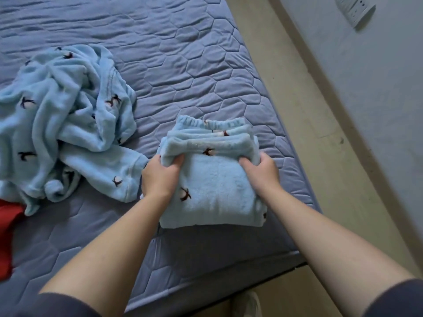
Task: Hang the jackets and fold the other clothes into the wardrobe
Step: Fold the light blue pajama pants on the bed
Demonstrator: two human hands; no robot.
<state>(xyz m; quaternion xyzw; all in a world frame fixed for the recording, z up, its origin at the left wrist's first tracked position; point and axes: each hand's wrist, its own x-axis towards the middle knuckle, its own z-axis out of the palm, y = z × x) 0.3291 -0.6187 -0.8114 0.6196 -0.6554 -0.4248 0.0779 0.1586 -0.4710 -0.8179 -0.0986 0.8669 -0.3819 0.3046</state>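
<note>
Head: plush, rectangular folded fleece garment (217,186)

hands 2: left hand (160,177), right hand (263,173) | blue garments 2: folded garment (215,191), crumpled garment (68,124) | red cloth (6,225) 1 | bed (183,65) 1 | socket (353,10) 1

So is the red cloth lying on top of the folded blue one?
No, the red cloth lies at the left edge of the bed, well apart from the folded blue garment.

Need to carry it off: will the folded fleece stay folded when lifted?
Probably floppy: the folded fleece lies in soft layers, so it may sag unless supported underneath. Likely light for its bulk, being fluffy. Unlikely slippery: the left hand and right hand sink into its plush fold.
</note>
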